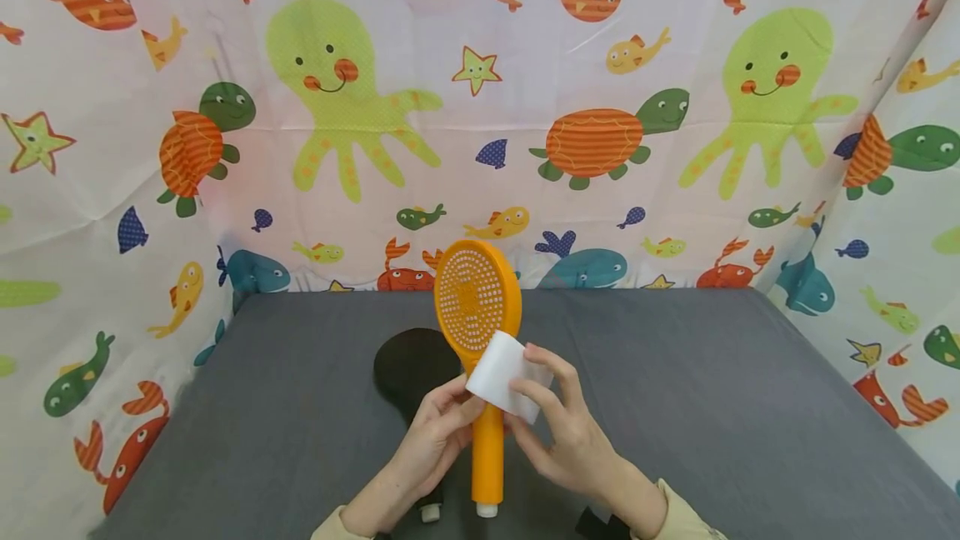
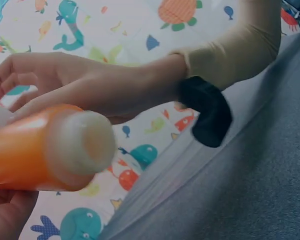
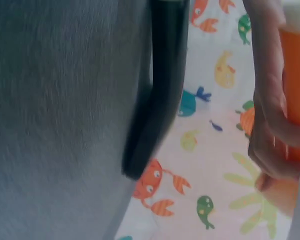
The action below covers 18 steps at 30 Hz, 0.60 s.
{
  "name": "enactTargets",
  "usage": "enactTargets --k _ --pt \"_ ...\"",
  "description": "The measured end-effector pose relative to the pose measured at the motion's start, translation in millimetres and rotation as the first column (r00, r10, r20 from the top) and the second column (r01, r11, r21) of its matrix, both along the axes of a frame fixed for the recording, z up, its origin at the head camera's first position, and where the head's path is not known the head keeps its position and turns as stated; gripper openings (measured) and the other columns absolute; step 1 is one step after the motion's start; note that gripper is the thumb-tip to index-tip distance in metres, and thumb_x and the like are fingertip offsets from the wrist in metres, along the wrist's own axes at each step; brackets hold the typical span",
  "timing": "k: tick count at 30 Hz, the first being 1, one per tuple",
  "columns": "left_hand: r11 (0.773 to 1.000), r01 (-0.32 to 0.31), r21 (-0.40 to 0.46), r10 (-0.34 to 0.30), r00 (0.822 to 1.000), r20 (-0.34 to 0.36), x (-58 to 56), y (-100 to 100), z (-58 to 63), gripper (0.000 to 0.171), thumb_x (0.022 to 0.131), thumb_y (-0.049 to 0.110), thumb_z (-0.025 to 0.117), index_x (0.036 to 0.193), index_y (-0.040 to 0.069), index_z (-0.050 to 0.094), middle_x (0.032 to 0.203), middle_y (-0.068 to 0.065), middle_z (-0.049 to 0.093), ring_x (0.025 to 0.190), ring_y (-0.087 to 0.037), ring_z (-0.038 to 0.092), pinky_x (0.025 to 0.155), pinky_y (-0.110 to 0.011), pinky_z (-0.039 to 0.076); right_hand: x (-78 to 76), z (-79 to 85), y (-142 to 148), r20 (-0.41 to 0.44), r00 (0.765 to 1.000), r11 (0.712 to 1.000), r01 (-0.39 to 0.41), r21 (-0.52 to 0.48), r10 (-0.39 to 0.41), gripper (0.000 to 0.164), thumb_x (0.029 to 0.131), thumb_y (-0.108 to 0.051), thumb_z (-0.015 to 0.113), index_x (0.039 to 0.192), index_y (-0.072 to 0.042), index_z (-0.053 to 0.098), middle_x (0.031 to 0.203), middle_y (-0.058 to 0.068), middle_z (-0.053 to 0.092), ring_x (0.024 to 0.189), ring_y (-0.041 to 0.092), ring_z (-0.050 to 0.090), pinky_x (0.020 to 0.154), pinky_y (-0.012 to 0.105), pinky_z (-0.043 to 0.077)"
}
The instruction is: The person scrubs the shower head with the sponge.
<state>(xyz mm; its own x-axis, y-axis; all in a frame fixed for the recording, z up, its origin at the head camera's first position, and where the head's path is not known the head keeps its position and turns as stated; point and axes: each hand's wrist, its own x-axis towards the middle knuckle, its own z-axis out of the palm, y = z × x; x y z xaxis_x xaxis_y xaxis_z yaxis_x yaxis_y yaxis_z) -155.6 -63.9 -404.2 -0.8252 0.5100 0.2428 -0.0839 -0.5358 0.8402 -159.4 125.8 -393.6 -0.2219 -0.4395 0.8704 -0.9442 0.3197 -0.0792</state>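
An orange shower head (image 1: 480, 298) stands upright over the table, its dotted spray face turned towards the head camera. My left hand (image 1: 442, 427) grips it at the neck and upper handle. Around or against the neck lies a smooth white curved piece (image 1: 497, 369), a wide roll or curled sheet; I cannot tell which. My right hand (image 1: 564, 427) pinches this white piece between thumb and fingers. In the left wrist view, the handle's pale end (image 2: 92, 142) points at the camera. The right wrist view shows my left hand (image 3: 270, 105) curled at the orange handle (image 3: 297, 80).
A black shower head (image 1: 412, 365) lies on the grey table (image 1: 697, 407) behind the left hand, its handle towards me. A black curved object (image 2: 207, 112) sits at the right wrist. Curtains with sea animals (image 1: 480, 23) enclose the back and sides.
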Motion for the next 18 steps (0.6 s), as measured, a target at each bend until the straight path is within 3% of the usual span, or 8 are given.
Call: enactTargets --k 5,9,12,15,18 --pt "0.998 -0.060 -0.030 0.059 0.997 -0.040 -0.8 -2 0.5 0.032 0.098 0.005 0.043 0.129 -0.002 0.048 0.113 -0.008 0.057 0.096 -0.016 0.056 0.083 -0.028 0.048 15.7 -6.6 3 0.032 0.996 0.989 -0.087 0.122 0.084 0.037 0.090 -0.020 0.054 0.121 0.000 0.052 0.126 0.028 0.036 0.112 0.033 0.042 0.092 0.031 0.042" --pt "0.997 -0.067 -0.026 0.065 0.996 -0.063 -2.3 -3 2.0 0.037 0.099 0.005 0.041 0.135 -0.001 0.042 0.110 -0.011 0.060 0.092 -0.021 0.061 0.083 -0.035 0.050 30.9 -8.4 7 0.011 0.987 0.933 -0.157 0.324 0.162 0.039 0.088 -0.018 0.058 0.125 -0.005 0.054 0.127 0.020 0.044 0.114 0.028 0.044 0.094 0.032 0.044" --pt "0.999 -0.052 -0.002 0.051 0.996 -0.080 -2.4 -3 2.5 0.039 0.099 0.004 0.039 0.137 -0.001 0.038 0.111 -0.013 0.060 0.091 -0.023 0.063 0.083 -0.037 0.051 30.7 -6.1 9 -0.035 0.980 0.904 -0.165 0.395 0.195 0.037 0.088 -0.018 0.057 0.124 -0.008 0.055 0.127 0.016 0.047 0.115 0.025 0.045 0.095 0.031 0.042" --pt "0.999 -0.037 0.014 0.038 0.992 -0.118 -1.5 -1 1.1 0.040 0.098 0.002 0.039 0.138 -0.004 0.036 0.116 -0.012 0.058 0.097 -0.020 0.061 0.083 -0.033 0.051 19.3 0.1 8 -0.168 0.972 0.937 -0.101 0.334 0.164 0.034 0.088 -0.016 0.050 0.119 -0.007 0.059 0.122 0.022 0.049 0.111 0.032 0.048 0.093 0.036 0.044" --pt "1.000 -0.011 -0.001 0.011 0.994 -0.109 0.9 0 1.4 0.042 0.098 0.002 0.040 0.139 -0.005 0.034 0.123 -0.010 0.054 0.102 -0.019 0.057 0.084 -0.032 0.050 6.7 7.1 8 -0.274 0.961 0.984 0.031 0.177 0.019 0.032 0.089 -0.016 0.046 0.115 -0.004 0.059 0.118 0.028 0.046 0.108 0.039 0.047 0.094 0.039 0.043"
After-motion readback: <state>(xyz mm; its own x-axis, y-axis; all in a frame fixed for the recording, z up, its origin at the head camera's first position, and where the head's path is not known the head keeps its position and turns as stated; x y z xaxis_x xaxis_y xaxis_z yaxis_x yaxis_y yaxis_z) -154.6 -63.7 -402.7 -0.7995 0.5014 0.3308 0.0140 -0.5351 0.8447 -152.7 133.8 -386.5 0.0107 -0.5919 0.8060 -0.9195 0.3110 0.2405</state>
